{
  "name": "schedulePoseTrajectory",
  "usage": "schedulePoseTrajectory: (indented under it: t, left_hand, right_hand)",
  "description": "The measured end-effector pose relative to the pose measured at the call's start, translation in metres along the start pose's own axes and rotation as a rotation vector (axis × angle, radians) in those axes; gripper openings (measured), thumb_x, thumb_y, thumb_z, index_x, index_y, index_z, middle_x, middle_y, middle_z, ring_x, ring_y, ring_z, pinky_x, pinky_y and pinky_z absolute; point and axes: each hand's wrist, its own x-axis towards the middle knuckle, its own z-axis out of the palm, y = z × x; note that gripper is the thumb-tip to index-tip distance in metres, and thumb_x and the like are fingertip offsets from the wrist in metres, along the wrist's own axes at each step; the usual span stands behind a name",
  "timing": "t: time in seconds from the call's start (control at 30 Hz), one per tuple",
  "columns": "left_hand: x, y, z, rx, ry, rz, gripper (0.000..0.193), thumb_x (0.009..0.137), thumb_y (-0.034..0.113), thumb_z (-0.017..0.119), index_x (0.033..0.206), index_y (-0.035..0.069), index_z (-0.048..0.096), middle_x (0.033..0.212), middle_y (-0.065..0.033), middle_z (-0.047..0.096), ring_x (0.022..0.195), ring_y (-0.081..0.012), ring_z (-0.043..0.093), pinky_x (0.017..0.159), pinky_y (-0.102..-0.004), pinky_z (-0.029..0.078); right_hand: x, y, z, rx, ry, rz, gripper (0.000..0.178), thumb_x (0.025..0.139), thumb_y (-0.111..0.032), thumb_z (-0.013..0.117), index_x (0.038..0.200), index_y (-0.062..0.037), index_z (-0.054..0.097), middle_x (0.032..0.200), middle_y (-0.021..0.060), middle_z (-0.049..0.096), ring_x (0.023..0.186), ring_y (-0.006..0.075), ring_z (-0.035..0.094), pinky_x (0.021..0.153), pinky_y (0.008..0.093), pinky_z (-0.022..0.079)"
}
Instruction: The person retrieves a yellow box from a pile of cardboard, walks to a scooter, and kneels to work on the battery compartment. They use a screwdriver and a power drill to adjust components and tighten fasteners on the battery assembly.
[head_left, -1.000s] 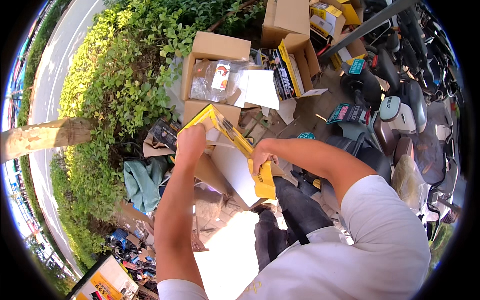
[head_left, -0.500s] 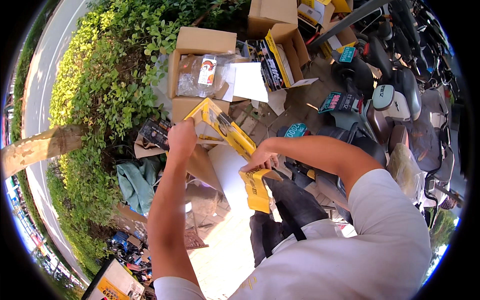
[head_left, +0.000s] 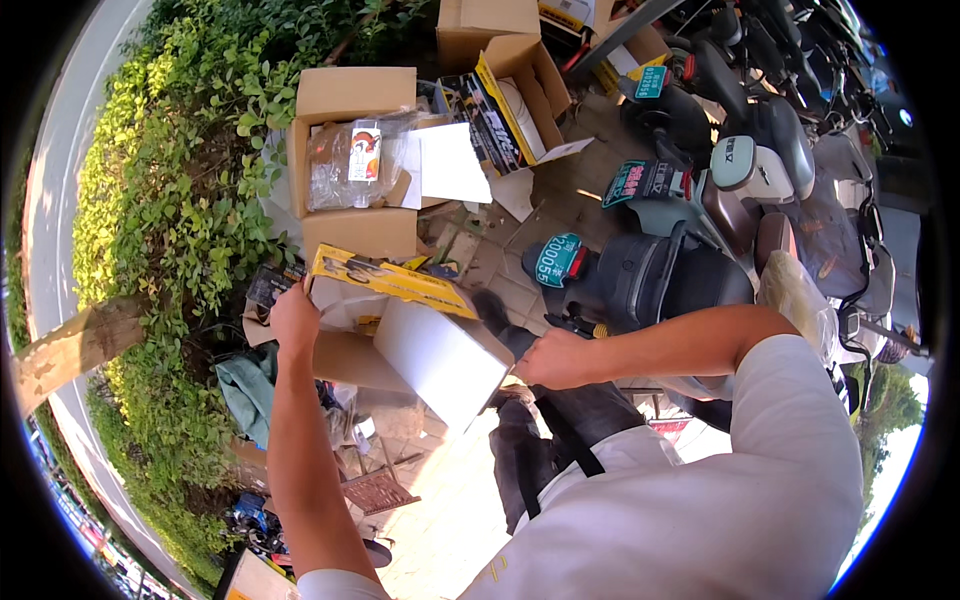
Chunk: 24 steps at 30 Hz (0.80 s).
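Stretched between my hands is a yellow printed cardboard carton [head_left: 395,283] with black pictures on its side. A large white panel [head_left: 440,365] with a brown edge slants below the yellow side and looks like part of the same carton. My left hand [head_left: 296,320] is closed on the carton's left end. My right hand [head_left: 552,358] is closed at the right corner of the white panel, its fingertips partly hidden. Past the carton stands an open brown box [head_left: 360,232], with clear plastic wrapping [head_left: 335,170] and a white sheet [head_left: 452,162] on it.
Another open box [head_left: 550,105] stands farther back beside black and yellow packaging. Parked scooters [head_left: 680,275] crowd the right side. A leafy hedge [head_left: 190,210] and a tree trunk [head_left: 80,350] line the left. Green cloth [head_left: 245,395] lies near my left forearm.
The carton has swung flatter, and its white panel now shows broadly. My right hand has moved lower and right, away from the yellow flap. My left hand has shifted left and down.
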Motion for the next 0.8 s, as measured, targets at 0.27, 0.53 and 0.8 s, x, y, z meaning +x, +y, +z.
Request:
schedulePoseTrajectory:
  t: [0.27, 0.53, 0.8]
  left_hand:
    - [-0.030, 0.024, 0.084, -0.203, -0.180, -0.315, 0.028, 0.082, 0.021, 0.060, 0.097, -0.002, 0.061, 0.094, -0.0263, 0.064, 0.092, -0.0430, 0.061, 0.081, -0.0489, 0.049]
    - [-0.084, 0.165, 0.037, -0.998, -0.182, 0.015, 0.061, 0.087, 0.021, 0.062, 0.132, -0.012, 0.038, 0.126, -0.0254, 0.051, 0.117, -0.0285, 0.052, 0.098, -0.0318, 0.040]
    - [-0.322, 0.263, -0.109, -1.982, -0.788, 0.351, 0.081, 0.084, 0.036, 0.065, 0.144, 0.003, 0.021, 0.139, -0.0128, 0.037, 0.127, -0.0277, 0.040, 0.103, -0.0391, 0.037]
  right_hand:
    - [-0.111, 0.058, -0.029, 0.777, 0.707, 0.877, 0.034, 0.083, -0.018, 0.061, 0.109, 0.0033, 0.061, 0.096, 0.0208, 0.067, 0.087, 0.0317, 0.066, 0.079, 0.0373, 0.050]
    - [-0.149, -0.014, -0.042, 1.121, 0.982, 0.789, 0.041, 0.090, -0.012, 0.056, 0.127, 0.0061, 0.047, 0.111, 0.0143, 0.062, 0.100, 0.0155, 0.058, 0.090, 0.0288, 0.045]
    - [-0.145, -0.205, -0.014, 0.763, 1.242, 0.324, 0.066, 0.081, -0.018, 0.066, 0.137, 0.0015, 0.036, 0.137, 0.0207, 0.038, 0.125, 0.0343, 0.040, 0.104, 0.0390, 0.034]
